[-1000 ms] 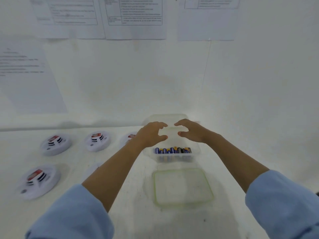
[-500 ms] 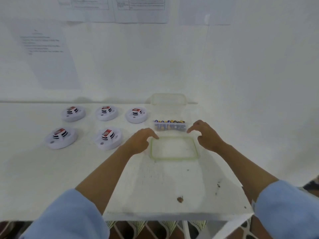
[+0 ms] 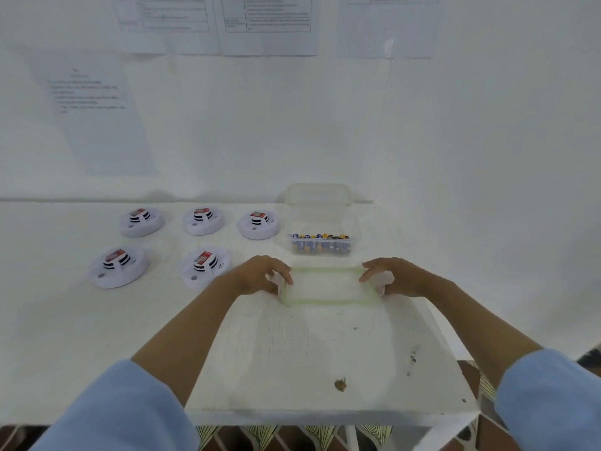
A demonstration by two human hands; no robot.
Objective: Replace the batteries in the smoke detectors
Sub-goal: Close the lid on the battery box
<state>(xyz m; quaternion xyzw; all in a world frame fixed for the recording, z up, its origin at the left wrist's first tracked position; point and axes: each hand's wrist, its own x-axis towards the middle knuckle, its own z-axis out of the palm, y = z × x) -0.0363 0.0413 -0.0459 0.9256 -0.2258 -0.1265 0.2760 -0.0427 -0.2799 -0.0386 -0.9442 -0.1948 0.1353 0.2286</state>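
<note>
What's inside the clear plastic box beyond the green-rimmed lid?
A row of standing blue-and-yellow batteries lines the near wall of the clear plastic box, beyond the green-rimmed lid. The box floor behind that row is hidden by it.

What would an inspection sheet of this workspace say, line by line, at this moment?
Surface: white table, scuffed and stained towards its front edge.
Job's things: five smoke detectors at left, three behind two; clear tub of batteries; green-rimmed lid flat in front of it.
Clutter: empty clear container behind the tub; brown speck.
Grippers: left hand and right hand grip the lid's short ends.
Cables: nothing seen.
Surroundings: white walls, printed sheets taped up.
</note>
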